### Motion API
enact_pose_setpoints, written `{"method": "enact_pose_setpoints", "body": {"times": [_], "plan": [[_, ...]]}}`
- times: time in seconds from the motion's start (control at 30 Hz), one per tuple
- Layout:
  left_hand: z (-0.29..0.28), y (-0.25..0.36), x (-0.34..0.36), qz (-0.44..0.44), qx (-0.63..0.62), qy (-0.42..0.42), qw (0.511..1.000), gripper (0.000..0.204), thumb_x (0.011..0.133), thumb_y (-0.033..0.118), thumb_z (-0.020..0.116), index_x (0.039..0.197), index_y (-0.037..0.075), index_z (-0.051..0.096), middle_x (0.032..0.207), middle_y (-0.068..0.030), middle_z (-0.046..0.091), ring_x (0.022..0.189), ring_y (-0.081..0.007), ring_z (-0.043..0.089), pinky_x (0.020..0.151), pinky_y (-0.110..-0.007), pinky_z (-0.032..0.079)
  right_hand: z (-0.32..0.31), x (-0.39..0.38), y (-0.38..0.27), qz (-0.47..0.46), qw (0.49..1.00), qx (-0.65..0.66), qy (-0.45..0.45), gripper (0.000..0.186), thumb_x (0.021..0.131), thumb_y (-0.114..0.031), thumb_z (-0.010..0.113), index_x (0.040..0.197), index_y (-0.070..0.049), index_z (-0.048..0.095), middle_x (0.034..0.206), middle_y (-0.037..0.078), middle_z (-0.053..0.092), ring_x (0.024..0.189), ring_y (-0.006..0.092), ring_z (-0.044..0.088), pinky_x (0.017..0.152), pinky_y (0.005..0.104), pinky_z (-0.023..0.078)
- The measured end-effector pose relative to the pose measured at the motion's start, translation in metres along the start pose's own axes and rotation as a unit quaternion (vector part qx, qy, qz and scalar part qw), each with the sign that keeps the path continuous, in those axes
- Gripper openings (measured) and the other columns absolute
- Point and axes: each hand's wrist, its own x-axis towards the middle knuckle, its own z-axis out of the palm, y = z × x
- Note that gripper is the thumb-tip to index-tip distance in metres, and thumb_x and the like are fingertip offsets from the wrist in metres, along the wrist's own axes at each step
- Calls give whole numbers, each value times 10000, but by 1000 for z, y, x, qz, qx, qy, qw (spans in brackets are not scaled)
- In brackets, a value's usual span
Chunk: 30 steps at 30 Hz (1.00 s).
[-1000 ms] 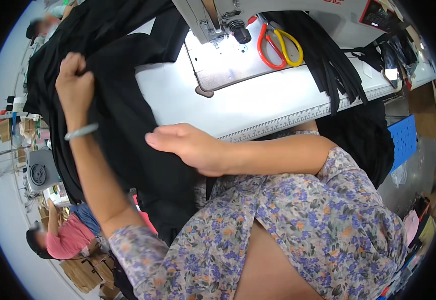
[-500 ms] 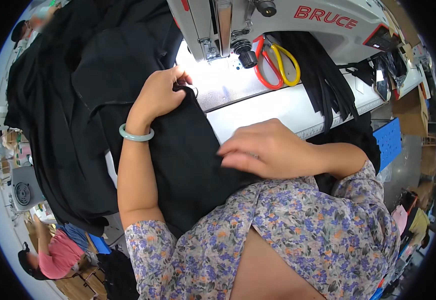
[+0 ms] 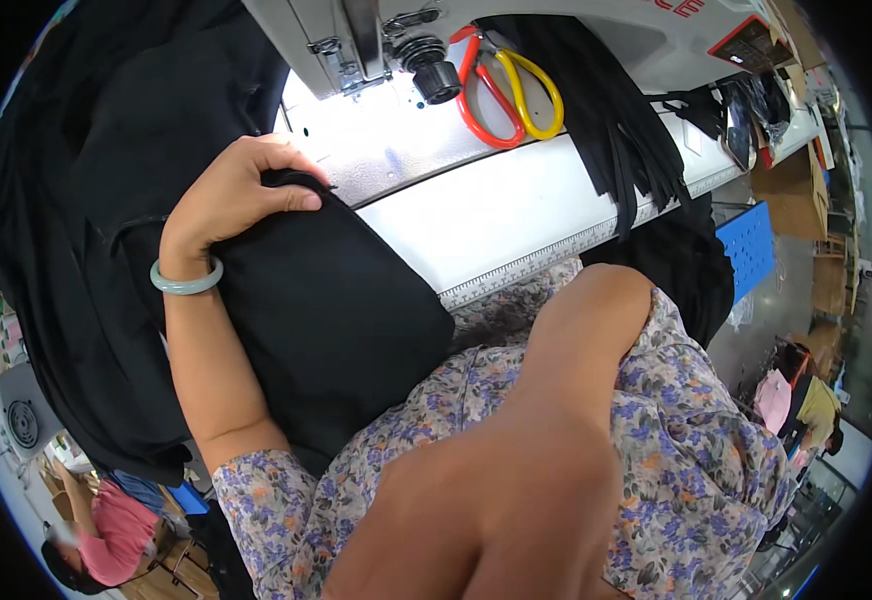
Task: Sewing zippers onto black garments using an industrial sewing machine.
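My left hand (image 3: 231,195), with a pale bangle on the wrist, pinches the folded edge of black fabric (image 3: 316,320) at the left of the sewing machine (image 3: 341,40). The fabric lies over the table (image 3: 436,230) and down to my lap. My right hand (image 3: 476,510) is large in the bottom middle, close to the camera, above my floral top; its fingertips are cut off, so I cannot tell whether it holds anything. Red-and-yellow handled scissors (image 3: 511,95) lie on the machine bed beside the needle area.
More black fabric (image 3: 76,130) spreads along the left. Black strips (image 3: 626,150) hang over the ruler (image 3: 536,260) on the table edge. A blue perforated board (image 3: 746,250) and cardboard (image 3: 786,190) are at right. A co-worker in pink (image 3: 111,530) works at lower left.
My left hand has come down from high at the left onto the fabric edge near the needle area. My right hand has swung from the table edge toward the camera.
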Motion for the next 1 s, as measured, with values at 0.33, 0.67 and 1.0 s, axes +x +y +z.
{"method": "enact_pose_setpoints", "body": {"times": [0.33,0.67,1.0], "plan": [[0,0,1,4,33,3,999,198,788,119,723,928,-16,683,828,-106,670,774,-191,598,756,-278,456,-34,-30,9,-145,789,-596,-28,218,803,-225,605,923,-43,602,767,58,538,681,238,608,539,327,482],[1,4,30,-38,-6,-54,998,271,787,164,743,1005,7,702,809,-156,688,689,-176,604,719,-282,477,-168,-30,-33,279,526,-788,153,378,850,-290,687,1123,-34,639,904,110,683,729,205,669,660,295,515],[3,1,27,-25,1,-9,1000,272,756,188,768,947,2,711,697,-153,635,615,-178,544,664,-292,465,-174,-28,-41,348,604,-704,131,272,902,-264,638,922,5,678,709,82,650,631,121,591,596,271,455]]}}
